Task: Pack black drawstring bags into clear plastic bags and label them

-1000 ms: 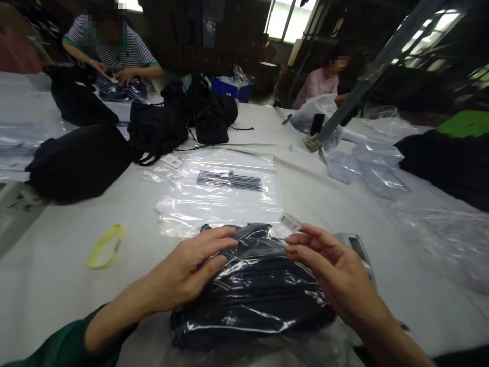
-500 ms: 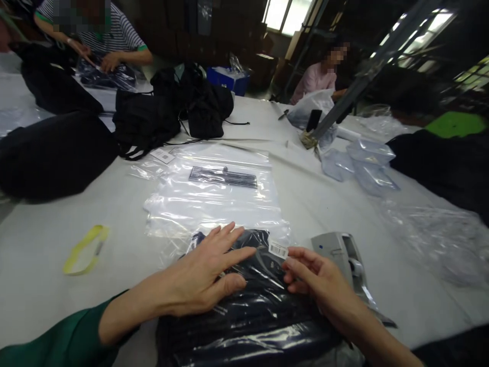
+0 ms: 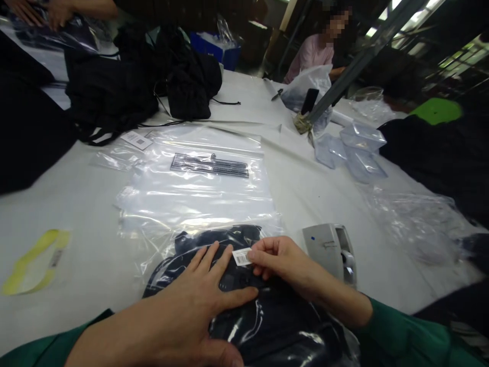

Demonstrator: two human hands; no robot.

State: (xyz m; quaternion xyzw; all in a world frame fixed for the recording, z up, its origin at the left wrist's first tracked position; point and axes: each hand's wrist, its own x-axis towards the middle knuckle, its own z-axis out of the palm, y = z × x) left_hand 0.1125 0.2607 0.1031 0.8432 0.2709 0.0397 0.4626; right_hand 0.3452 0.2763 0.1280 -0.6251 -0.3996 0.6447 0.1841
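Before me lies a dark navy backpack or folded garment, I cannot tell which, inside a clear plastic bag [image 3: 275, 321]. My left hand [image 3: 191, 300] rests on the plastic with its fingers spread. Between thumb and fingertips, my right hand [image 3: 277, 257] pinches the edge of a small white barcode sticker [image 3: 242, 257], which is over the upper part of the bag, just right of my left fingertips. A stack of clear printed plastic bags [image 3: 206, 188] lies flat beyond. Close by my right wrist stands a grey label dispenser [image 3: 324, 244].
Black drawstring bags [image 3: 187, 76] are heaped at the back left. A yellow band [image 3: 34, 265] lies at the left. Clear plastic pieces [image 3: 362, 148] and crumpled plastic [image 3: 420, 224] are on the right, past a slanted metal post [image 3: 355, 66]. Co-workers sit across the table.
My right hand has brought the sticker leftward, close to my left fingertips. My left hand has come down flatter on the bag. The view has shifted, so the background sits higher and further left.
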